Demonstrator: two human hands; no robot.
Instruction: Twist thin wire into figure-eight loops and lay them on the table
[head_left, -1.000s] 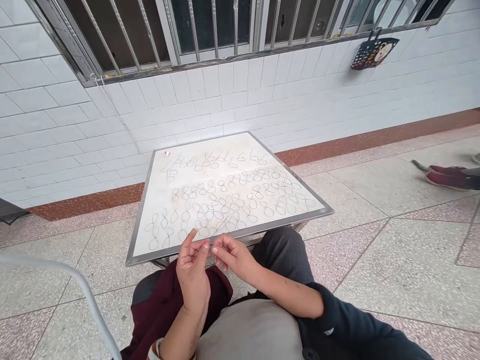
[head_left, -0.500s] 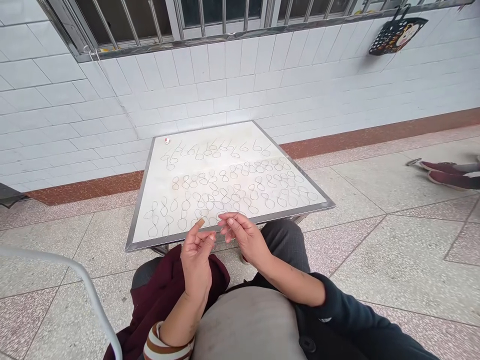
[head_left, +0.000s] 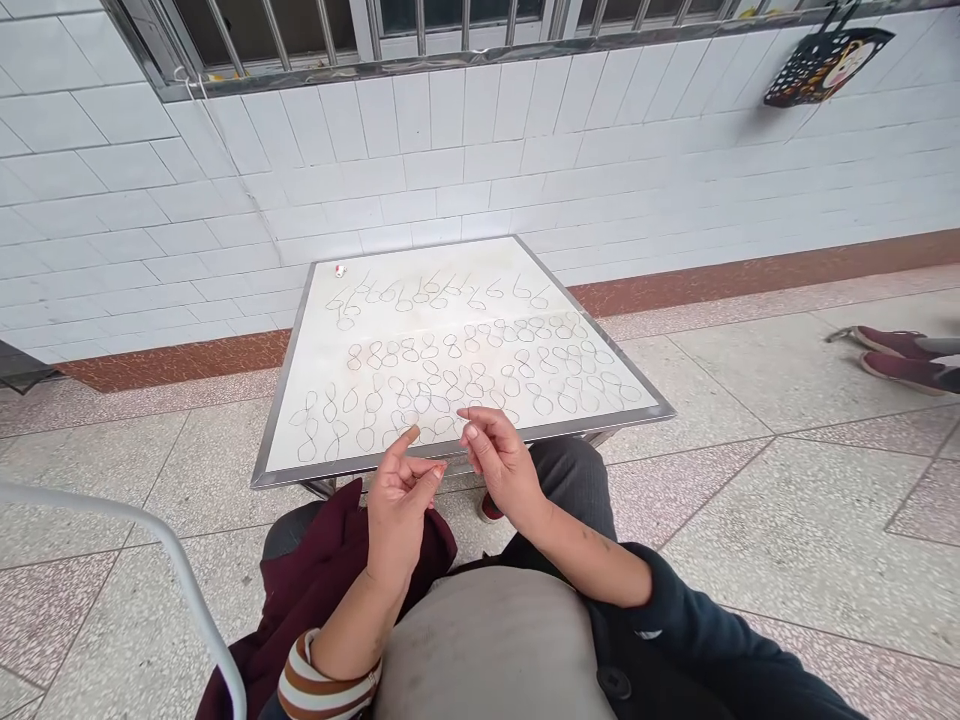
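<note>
Thin figure-eight loops [head_left: 427, 398] lie in rows on the white metal-edged table [head_left: 315, 350]. At its near edge, the left hand [head_left: 399, 500] pinches thumb to finger; any held piece is too small to tell. The right hand [head_left: 504, 468] curls just beside; whether its fingertips meet, I cannot tell.

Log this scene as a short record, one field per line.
Left hand: left hand, thumb and finger pinched together; anything held is too small to tell
Right hand: right hand, fingers bent, apart from the left; grip unclear
Nearest surface: white table with grey rim
On table: thin dark figure-eight loops, nearer; 6-shaped loops, farther back
Far left corner: small white-and-red item
Upper right: dark patterned bag, hanging by the wall
</note>
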